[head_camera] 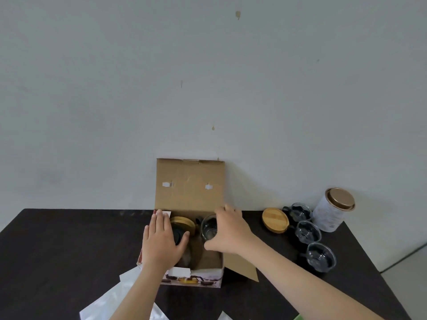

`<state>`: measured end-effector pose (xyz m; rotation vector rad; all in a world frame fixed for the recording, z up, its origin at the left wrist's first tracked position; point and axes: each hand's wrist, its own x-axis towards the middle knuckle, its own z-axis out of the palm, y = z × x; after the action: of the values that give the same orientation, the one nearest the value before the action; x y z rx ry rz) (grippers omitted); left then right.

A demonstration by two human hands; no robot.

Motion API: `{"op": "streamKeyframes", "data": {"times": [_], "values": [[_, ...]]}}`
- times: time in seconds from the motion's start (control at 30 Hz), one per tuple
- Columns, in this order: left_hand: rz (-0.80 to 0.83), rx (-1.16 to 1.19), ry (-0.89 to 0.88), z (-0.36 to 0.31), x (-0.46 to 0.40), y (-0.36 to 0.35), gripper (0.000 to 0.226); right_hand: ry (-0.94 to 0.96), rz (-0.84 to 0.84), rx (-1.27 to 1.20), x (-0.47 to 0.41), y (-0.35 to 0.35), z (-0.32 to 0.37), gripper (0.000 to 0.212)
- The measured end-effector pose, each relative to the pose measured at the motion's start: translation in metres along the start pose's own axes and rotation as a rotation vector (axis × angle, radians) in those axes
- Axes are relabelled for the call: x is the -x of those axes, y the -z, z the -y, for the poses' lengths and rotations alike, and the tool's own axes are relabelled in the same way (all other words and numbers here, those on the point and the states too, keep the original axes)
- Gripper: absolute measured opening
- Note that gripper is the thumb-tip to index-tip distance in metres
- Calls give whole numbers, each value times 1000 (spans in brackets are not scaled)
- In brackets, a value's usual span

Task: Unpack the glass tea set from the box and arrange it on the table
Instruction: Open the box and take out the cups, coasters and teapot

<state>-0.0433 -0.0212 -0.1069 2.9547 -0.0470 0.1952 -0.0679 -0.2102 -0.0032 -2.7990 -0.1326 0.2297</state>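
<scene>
An open cardboard box (189,185) stands on the dark table (69,250) with its lid flap upright against the wall. My left hand (161,243) lies flat over the box's left side, on a teapot with a wooden lid (182,221) inside. My right hand (231,232) grips a clear glass cup (209,227) at the top of the box. To the right, three glass cups (308,232) with dark handles stand in a row beside a round wooden lid (275,220).
A white tin with a bronze lid (332,210) stands at the back right by the wall. White packing sheets (120,296) lie at the front left of the box. A loose box flap (240,265) juts out to the right. The table's right edge runs close to the cups.
</scene>
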Motion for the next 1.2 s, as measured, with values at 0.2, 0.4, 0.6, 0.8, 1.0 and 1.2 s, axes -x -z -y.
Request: {"op": "streamKeyframes", "data": {"times": [0.2,0.4,0.6,0.8,1.0,1.2], "values": [[-2,10,-11,1,1,2,92,-164,22,-57,61,14,-76,73],[3,-16,-27,0,1,4,91,-433,-9,32,94,26,-177,77],[7,-43,-26,-1,0,3,92,-568,-50,125,91,44,-269,70],[3,-44,-29,0,-1,0,97,-648,-27,144,69,38,-317,71],[16,-48,-9,1,-2,-2,96,-658,49,104,51,15,-337,63],[24,-53,-7,1,-3,-2,96,-657,85,-28,44,12,-351,84]]}}
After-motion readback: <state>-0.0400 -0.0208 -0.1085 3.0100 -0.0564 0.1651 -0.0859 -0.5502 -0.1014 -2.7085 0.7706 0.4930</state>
